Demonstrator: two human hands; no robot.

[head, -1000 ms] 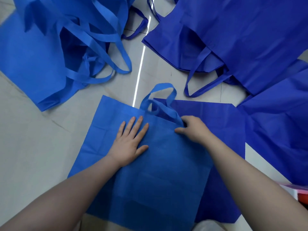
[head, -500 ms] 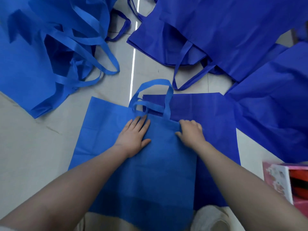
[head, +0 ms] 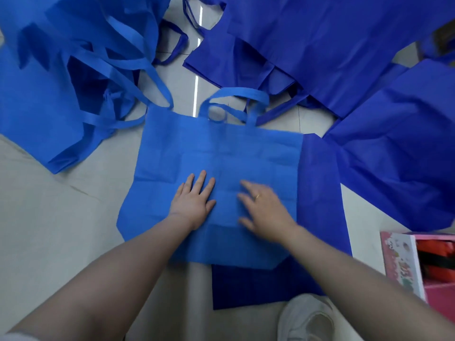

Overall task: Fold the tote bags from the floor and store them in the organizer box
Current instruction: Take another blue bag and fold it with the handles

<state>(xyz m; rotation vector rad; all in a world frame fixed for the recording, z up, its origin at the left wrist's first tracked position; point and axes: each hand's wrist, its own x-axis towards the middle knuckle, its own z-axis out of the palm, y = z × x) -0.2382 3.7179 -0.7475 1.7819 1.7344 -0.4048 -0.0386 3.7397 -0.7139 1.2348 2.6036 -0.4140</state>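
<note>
A light blue tote bag (head: 216, 153) lies spread flat on the floor in front of me, handles (head: 236, 99) pointing away. It partly covers a dark blue tote bag (head: 317, 193) lying flat beneath it to the right. My left hand (head: 194, 200) presses flat on the light blue bag's middle, fingers straight. My right hand (head: 263, 207) rests flat on the same bag just to the right, fingers spread and blurred. The organizer box (head: 403, 262), pink with a printed white wall, stands at the right edge.
A heap of light blue tote bags (head: 61, 82) lies at the upper left. Dark blue tote bags (head: 320, 45) lie piled at the top and right (head: 406, 143). My white shoe (head: 307, 318) shows at the bottom. Pale floor tiles (head: 49, 217) show at the left.
My right hand let go of the bag's top edge near the handle and moved down to lie flat on the bag. The light blue bag now lies spread wider, its right half opened out.
</note>
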